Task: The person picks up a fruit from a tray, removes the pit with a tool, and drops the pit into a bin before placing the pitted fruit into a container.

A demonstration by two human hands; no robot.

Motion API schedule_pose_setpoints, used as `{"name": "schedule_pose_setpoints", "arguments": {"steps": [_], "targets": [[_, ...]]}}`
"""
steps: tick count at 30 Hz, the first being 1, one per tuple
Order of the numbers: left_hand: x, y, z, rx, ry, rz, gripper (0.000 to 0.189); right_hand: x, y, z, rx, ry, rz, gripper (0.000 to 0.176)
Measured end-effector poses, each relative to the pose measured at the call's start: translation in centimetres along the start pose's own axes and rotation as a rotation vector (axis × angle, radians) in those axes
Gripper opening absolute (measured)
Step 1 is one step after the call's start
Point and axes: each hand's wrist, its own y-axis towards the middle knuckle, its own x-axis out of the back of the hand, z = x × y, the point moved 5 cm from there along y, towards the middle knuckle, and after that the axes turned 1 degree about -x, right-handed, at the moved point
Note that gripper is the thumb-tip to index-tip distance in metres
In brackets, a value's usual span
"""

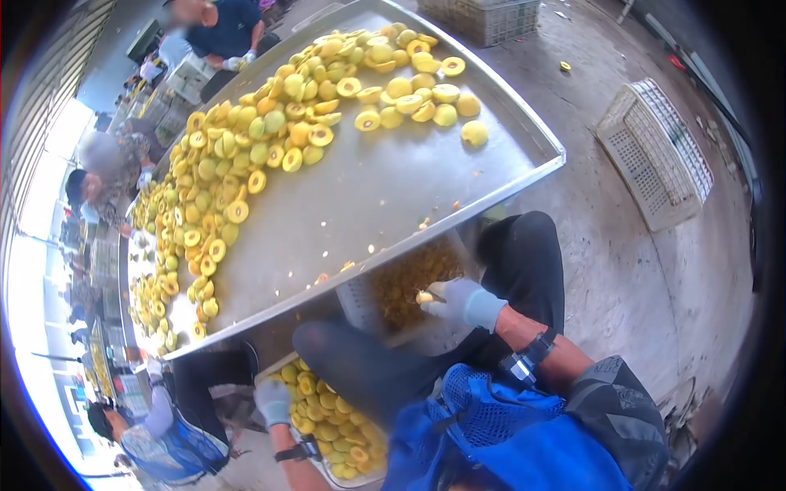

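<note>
My right hand (458, 303), in a pale glove, is closed on a small yellowish-brown piece, too small to name, above a white crate (354, 304) of brownish-orange bits under the table edge. My left hand (273, 401), gloved too, is at the left side of a crate of yellow-green fruit halves (327, 417), beside my leg. Its fingers are blurred, and whether it holds anything does not show. Across the metal table (327, 213) lies a long heap of halved yellow fruit (237, 147), with small scraps near the front edge.
Several people in gloves work along the table's far and left sides, among them a person in a dark shirt (229, 33). On the floor at the right lies a white plastic crate (655, 155). Another crate (483, 20) stands behind the table. The table's raised rim runs before my knees.
</note>
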Motion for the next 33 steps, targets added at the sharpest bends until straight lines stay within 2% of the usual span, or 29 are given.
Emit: {"name": "schedule_pose_setpoints", "arguments": {"steps": [2, 4, 6, 7, 9, 10, 13, 15, 18, 19, 22, 25, 28, 30, 31, 32, 33], "targets": [[9.5, 7.8, -2.1, 0.352, -0.753, -0.035, 0.014, -0.3, 0.0, 0.3, 0.024, 0.003, 0.008, 0.049], [17.0, 14.3, -8.2, 0.338, -1.040, -0.067, 0.019, -0.7, 0.0, 1.3, 0.059, 0.016, -0.006, 0.053], [22.5, 20.0, -17.6, 0.125, -1.221, -0.087, 0.024, -1.1, 0.0, 1.5, 0.076, 0.047, -0.021, 0.053], [22.9, 22.7, -21.8, -0.068, -1.239, -0.064, 0.028, -1.1, 0.0, 1.5, 0.085, 0.046, -0.005, 0.052], [24.1, 27.2, -31.0, -0.389, -1.066, -0.031, 0.037, -0.8, -0.1, 1.1, 0.067, 0.064, -0.006, 0.051], [23.3, 29.3, -35.3, -0.420, -1.161, 0.083, 0.038, -0.7, -0.2, 0.9, 0.060, 0.073, -0.005, 0.050], [21.6, 33.8, -46.8, -0.650, -1.079, 0.058, 0.040, -0.1, -0.7, 0.1, 0.041, 0.114, -0.025, 0.048], [20.0, 36.1, -52.6, -0.808, -0.970, -0.059, 0.045, 0.3, -1.0, -0.5, 0.029, 0.150, -0.031, 0.049], [18.5, 37.7, -58.6, -0.897, -0.785, -0.167, 0.049, 1.2, -1.3, -0.9, 0.015, 0.209, -0.025, 0.051], [17.4, 38.3, -59.9, -0.843, -0.682, -0.028, 0.050, 1.4, -1.2, -1.1, 0.009, 0.230, -0.019, 0.053], [16.5, 39.1, -61.2, -0.786, -0.558, -0.071, 0.050, 1.7, -1.1, -1.4, 0.013, 0.258, -0.013, 0.054], [16.7, 39.5, -59.0, -0.749, -0.749, 0.042, 0.049, 2.8, -1.7, -1.2, 0.000, 0.278, -0.021, 0.052], [15.7, 38.5, -53.3, -0.311, -1.677, 0.602, 0.048, 3.4, -2.3, -1.7, 0.004, 0.340, -0.186, 0.047], [16.9, 35.0, -49.1, -0.213, -1.897, 0.667, 0.050, 3.2, -2.2, -2.1, 0.075, 0.388, -0.295, 0.039], [17.3, 33.3, -47.0, -0.162, -2.013, 0.685, 0.051, 4.2, -2.6, -1.6, 0.097, 0.509, -0.349, 0.038], [17.0, 32.0, -44.9, -0.216, -1.948, 0.571, 0.052, 5.5, -3.2, -0.9, 0.116, 0.631, -0.399, 0.036], [16.3, 31.0, -43.1, -0.272, -1.878, 0.462, 0.053, 5.9, -3.3, -0.5, 0.036, 0.858, -0.286, 0.034]]}}
